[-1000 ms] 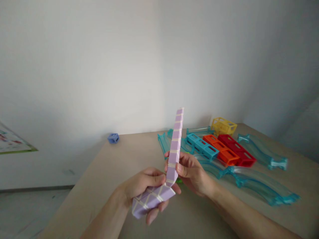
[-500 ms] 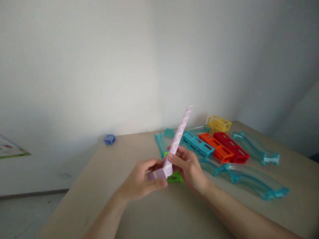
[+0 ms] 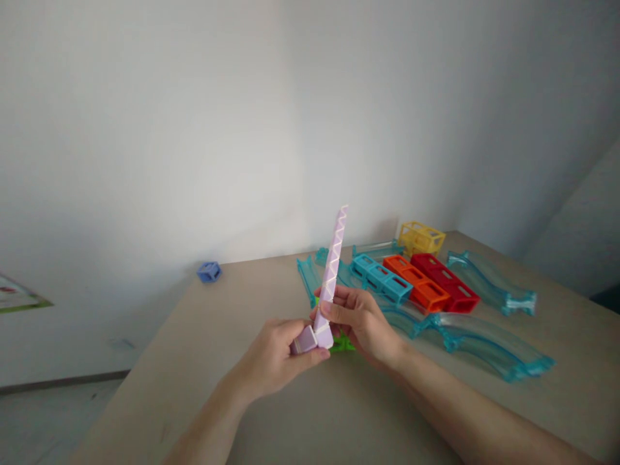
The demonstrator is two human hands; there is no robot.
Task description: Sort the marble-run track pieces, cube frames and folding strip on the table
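Observation:
A lilac snake puzzle (image 3: pixel 333 258) with pale zigzag seams is held above the table by both hands. Its long straight run points up and leans slightly right, while the short lower end bends off to the left. My left hand (image 3: pixel 271 355) is closed around that lower end, thumb below the bend. Higher up, my right hand (image 3: pixel 363 320) pinches the straight run just above the bend between thumb and fingers. Behind my hands a bright green piece (image 3: pixel 343 342) lies on the table, mostly hidden.
Clear teal track pieces (image 3: pixel 494 342) lie to the right on the beige table (image 3: pixel 242 290). Among them are light blue (image 3: pixel 382 279), orange (image 3: pixel 416 284) and red (image 3: pixel 445 283) open-frame blocks, with yellow ones (image 3: pixel 420 239) behind. A blue block (image 3: pixel 209 272) sits at the far left edge.
The snake puzzle's straight run has swung left and stands more upright. Its lower end has turned within my left hand. The view has shifted slightly.

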